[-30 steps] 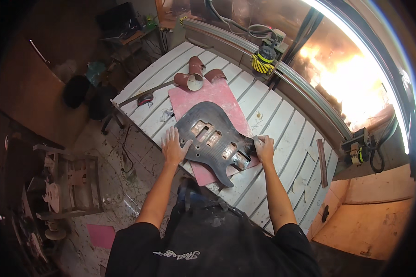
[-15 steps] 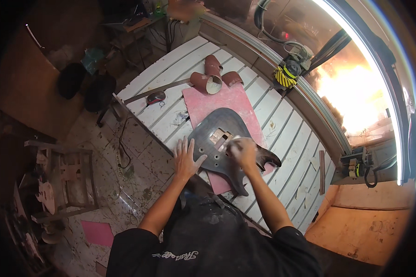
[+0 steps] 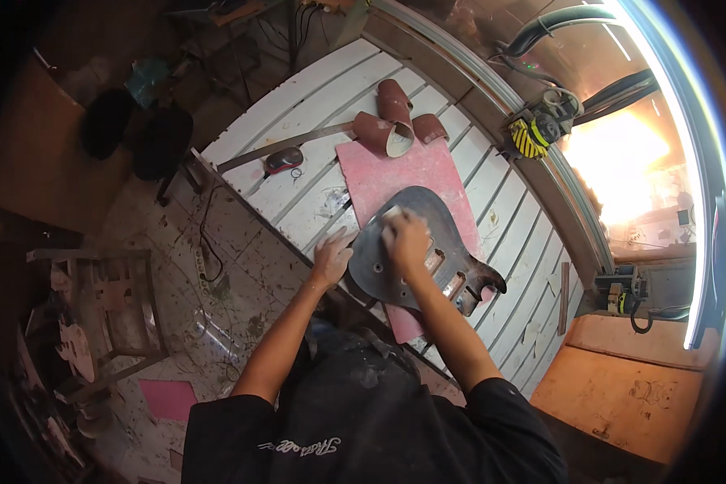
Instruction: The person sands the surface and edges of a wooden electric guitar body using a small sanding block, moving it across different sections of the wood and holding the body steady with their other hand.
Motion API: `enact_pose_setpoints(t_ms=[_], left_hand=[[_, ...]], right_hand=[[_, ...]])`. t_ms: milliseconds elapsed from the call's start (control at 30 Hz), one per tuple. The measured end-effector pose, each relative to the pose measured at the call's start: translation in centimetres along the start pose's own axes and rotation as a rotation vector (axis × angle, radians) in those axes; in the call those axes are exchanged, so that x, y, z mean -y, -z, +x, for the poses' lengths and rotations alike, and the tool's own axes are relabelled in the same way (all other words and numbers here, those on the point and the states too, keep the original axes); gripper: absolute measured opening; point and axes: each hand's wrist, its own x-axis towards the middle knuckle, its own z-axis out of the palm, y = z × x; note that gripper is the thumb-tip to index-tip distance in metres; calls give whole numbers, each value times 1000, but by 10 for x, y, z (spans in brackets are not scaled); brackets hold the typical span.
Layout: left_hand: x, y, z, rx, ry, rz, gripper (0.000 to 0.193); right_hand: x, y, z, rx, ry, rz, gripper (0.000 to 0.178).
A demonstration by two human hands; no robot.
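A dark grey solid guitar body (image 3: pixel 440 211) with cut-out cavities and small holes lies on a pink sheet (image 3: pixel 379 175) on the slatted white table. My right hand (image 3: pixel 406 242) presses down on its upper face, fingers closed around a small pale piece (image 3: pixel 393 212); what kind it is, I cannot make out. At the body's left edge rests my left hand (image 3: pixel 332 258), its fingers somewhat apart and holding nothing. Part of the guitar's near side is hidden beneath my right forearm.
Reddish-brown sandpaper rolls (image 3: pixel 385 135) stand at the pink sheet's far end. A computer mouse (image 3: pixel 284 160) and a metal strip (image 3: pixel 290 146) lie to their left. Yellow-and-black striped equipment (image 3: pixel 529 139) sits beyond the far rail. An orange-brown board (image 3: pixel 613 395) borders the right end.
My right hand has slid left and away across the guitar body, from the cavities to its broad end. My left hand has drawn in at the edge. The whole view has shifted slightly.
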Motion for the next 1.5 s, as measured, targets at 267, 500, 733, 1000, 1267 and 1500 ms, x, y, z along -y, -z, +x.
enact_pose_setpoints(t_ms=[267, 500, 733, 1000, 1267, 1500], left_hand=[[-3, 18, 2, 119, 21, -40, 75], [-7, 21, 4, 146, 33, -42, 82], [-8, 18, 2, 134, 41, -61, 79], [-6, 18, 1, 114, 37, -20, 81], [-12, 18, -1, 115, 50, -4, 82], [-11, 17, 0, 87, 18, 44, 80]], right_hand=[[24, -6, -47, 143, 254, 104, 31], [8, -9, 0, 20, 32, -34, 26], [-15, 2, 31, 42, 55, -53, 22], [7, -18, -21, 38, 275, 51, 26], [-26, -3, 54, -26, -21, -77, 24], [-15, -4, 34, 63, 123, -18, 24]])
